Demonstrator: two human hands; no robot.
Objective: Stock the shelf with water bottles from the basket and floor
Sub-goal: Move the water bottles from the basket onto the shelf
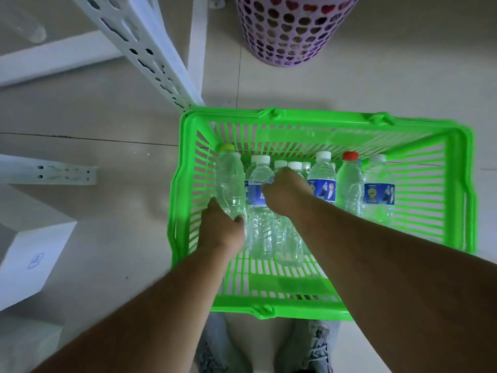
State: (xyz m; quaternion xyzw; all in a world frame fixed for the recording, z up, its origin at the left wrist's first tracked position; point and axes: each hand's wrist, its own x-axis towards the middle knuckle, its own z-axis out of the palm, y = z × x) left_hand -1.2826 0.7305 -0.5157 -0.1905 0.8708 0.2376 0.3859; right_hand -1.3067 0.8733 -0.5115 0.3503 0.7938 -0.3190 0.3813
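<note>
**Both hands down in the green basket of bottles**

Pale floor tiles [121, 109] run under everything, with a pair of grey trainers [317, 345] at the near edge, toes against the green basket [269, 305]. From there the two bare forearms reach down into it.

The left hand [220, 232] is wrapped round the lower body of a clear bottle with a yellow cap [230, 184], which leans against the basket's left wall. The right hand [285, 192] is curled over the blue-labelled bottle [258, 184] beside it, fingers closing near the label; whether it has a firm hold yet I cannot tell.

More bottles stand or lie across the basket: several white-capped ones, two with blue labels [322, 188], and a red-capped one [349, 181]. The labels carry small pictures and print, too blurred to read, so no brand can be made out.

They look like thin, ribbed plastic, full of water: fairly heavy for their size, smooth, likely to dent if squeezed. I'd judge the ribbed waist or just under the shoulder the surest place to grip, not the cap.

Beyond the basket stand the white slotted uprights of the shelf [150, 55], and farther off a purple bin with heart-shaped holes [290, 30]. At the left sits a white box [32, 259] with a small blue mark I cannot read.
</note>
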